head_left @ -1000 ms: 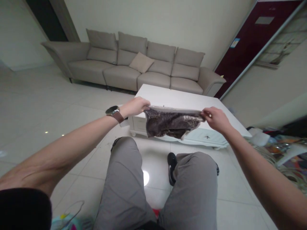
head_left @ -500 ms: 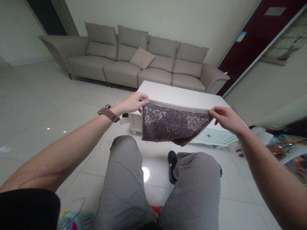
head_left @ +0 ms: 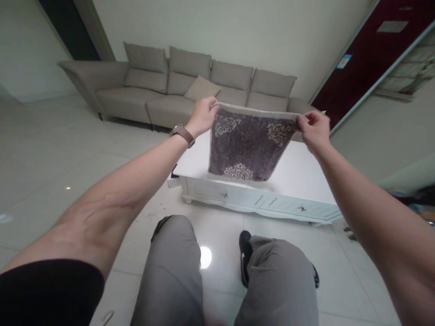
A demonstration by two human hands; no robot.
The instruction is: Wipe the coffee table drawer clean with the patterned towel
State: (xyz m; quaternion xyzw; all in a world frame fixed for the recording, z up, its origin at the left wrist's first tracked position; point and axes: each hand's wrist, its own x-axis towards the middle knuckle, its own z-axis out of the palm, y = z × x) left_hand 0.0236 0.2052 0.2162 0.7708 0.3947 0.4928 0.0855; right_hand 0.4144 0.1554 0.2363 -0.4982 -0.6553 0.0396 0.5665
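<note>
A dark purple-brown towel (head_left: 246,147) with cream floral patterns and a pale top hem hangs stretched between my two hands. My left hand (head_left: 204,114) pinches its upper left corner, with a brown-strapped watch (head_left: 184,135) on that wrist. At the upper right corner, my right hand (head_left: 314,129) grips the cloth between thumb and fingers. Behind and beneath the towel is a low white table (head_left: 302,174) with drawers along its front. Whether the lower edge touches the tabletop, I cannot tell.
A long grey-beige sofa (head_left: 118,97) with a tan cushion (head_left: 201,88) stands behind the table. Below are my knees and a black shoe (head_left: 244,258) on the tiled floor (head_left: 112,290). Blurred clutter (head_left: 421,199) lies at the right edge, below a dark red door (head_left: 360,54).
Both hands have risen and moved away from me with the towel. The cloth, folded up at the bottom before, now hangs more fully spread, showing another floral motif.
</note>
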